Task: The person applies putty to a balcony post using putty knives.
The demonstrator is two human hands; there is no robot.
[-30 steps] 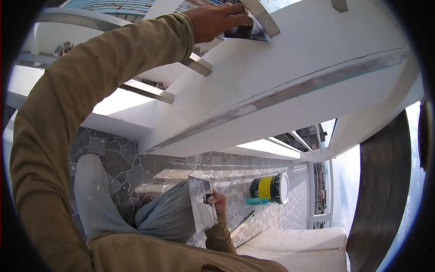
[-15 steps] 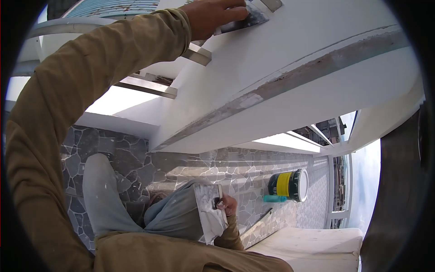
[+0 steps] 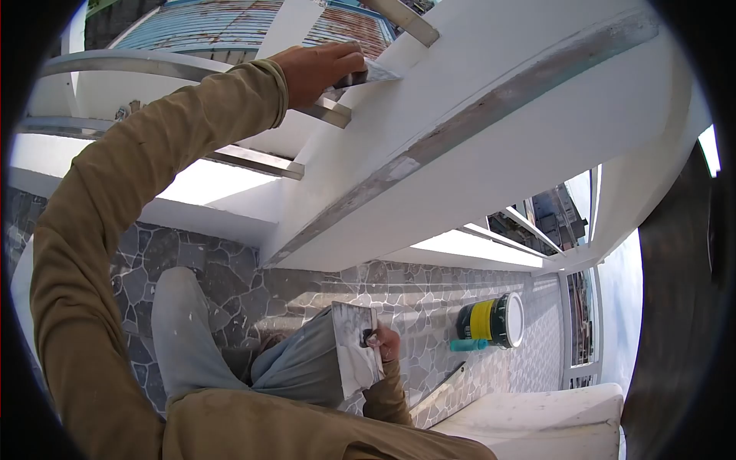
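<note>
Left hand (image 3: 322, 70) is up by the white wall (image 3: 475, 61), fingers clamped on a putty knife (image 3: 381, 72), blade poking out past the fingertips, angled in at the surface, I'd guess so its edge can lie flat there. Right hand (image 3: 389, 343) has a wide scraper (image 3: 343, 326) pinched, thumb over the edge, face up, probably so the white paste (image 3: 359, 369) beside those fingers doesn't slide off. Green bucket's (image 3: 500, 320) well apart from them, likely out of elbow range lol.

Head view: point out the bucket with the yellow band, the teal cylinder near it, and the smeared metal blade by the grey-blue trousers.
Smeared metal blade (image 3: 356, 350): head view, middle of its broad face.
Bucket (image 3: 483, 320): head view, on its yellow band.
Teal cylinder (image 3: 468, 345): head view, middle of its side.
</note>
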